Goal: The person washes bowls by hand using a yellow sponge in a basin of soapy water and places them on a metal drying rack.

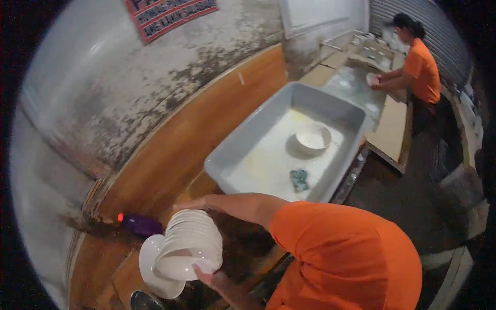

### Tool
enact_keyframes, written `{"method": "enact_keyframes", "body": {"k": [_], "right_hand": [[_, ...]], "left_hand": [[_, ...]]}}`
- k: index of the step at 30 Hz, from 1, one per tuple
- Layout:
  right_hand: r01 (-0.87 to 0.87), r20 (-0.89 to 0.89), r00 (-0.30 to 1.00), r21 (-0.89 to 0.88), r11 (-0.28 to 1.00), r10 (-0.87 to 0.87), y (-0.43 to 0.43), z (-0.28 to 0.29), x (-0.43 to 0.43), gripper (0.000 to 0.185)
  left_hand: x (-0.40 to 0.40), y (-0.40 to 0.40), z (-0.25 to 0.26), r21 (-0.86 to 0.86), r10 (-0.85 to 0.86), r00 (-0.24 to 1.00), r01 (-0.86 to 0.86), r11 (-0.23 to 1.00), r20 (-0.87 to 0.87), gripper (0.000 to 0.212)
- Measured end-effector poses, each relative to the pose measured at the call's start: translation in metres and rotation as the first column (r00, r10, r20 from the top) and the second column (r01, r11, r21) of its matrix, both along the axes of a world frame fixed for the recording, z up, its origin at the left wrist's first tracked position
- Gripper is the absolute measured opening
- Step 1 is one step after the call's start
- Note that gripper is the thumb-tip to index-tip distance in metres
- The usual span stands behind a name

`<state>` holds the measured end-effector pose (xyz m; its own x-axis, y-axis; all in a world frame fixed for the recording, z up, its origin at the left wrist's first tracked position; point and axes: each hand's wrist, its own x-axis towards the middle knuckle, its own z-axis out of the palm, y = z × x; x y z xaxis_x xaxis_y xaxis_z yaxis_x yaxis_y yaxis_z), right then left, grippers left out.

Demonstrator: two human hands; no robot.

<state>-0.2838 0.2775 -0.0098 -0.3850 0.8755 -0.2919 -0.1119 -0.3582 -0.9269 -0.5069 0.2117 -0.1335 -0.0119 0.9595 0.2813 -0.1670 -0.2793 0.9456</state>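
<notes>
A tilted stack of several white bowls [193,236] is held between my two hands. My right hand [193,203] lies against the upper end of the stack. My left hand [207,275] grips the rim of the nearest bowl, its thumb inside. A larger white dish [147,257] sits right beside and partly behind the stack, on the orange-brown counter. To the right, a large grey plastic tub [219,164] holds cloudy, whitish water, with a white bowl [313,137] and a green scrubbing pad [299,180] in it.
A purple bottle [142,226] with a red cap lies near the wall. The rim of a dark round vessel [144,300] shows at the bottom edge. A co-worker in an orange shirt [422,69] stands at a water-filled basin [354,87] at the upper right, holding a pale item.
</notes>
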Motion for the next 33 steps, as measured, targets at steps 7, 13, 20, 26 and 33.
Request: {"method": "enact_keyframes", "body": {"k": [7,13,20,26,33], "right_hand": [[0.192,-0.107,0.981,0.381,0.904,-0.164,-0.075,0.073,0.082,0.053],[0.521,0.026,0.837,0.267,0.811,-0.546,-0.177,0.069,0.177,0.057],[0.728,-0.039,0.685,-0.003,0.686,-0.727,-0.266,-0.006,0.228,0.056],[0.814,0.057,0.555,-0.247,0.527,-0.83,-0.3,-0.032,0.224,0.057],[0.908,0.134,0.403,-0.183,0.377,-0.905,-0.344,-0.063,0.237,0.054]], "left_hand": [[0.084,-0.013,0.071,-0.474,-0.174,0.952,0.278,0.835,0.252,0.045],[0.233,-0.071,0.066,-0.574,-0.712,0.665,0.681,0.454,0.226,0.045],[0.364,-0.163,0.049,-0.686,-0.962,0.134,0.725,-0.068,0.237,0.046],[0.42,-0.217,0.051,-0.723,-0.949,-0.177,0.616,-0.313,0.26,0.046],[0.442,-0.238,0.053,-0.74,-0.911,-0.291,0.535,-0.408,0.292,0.046]]}}
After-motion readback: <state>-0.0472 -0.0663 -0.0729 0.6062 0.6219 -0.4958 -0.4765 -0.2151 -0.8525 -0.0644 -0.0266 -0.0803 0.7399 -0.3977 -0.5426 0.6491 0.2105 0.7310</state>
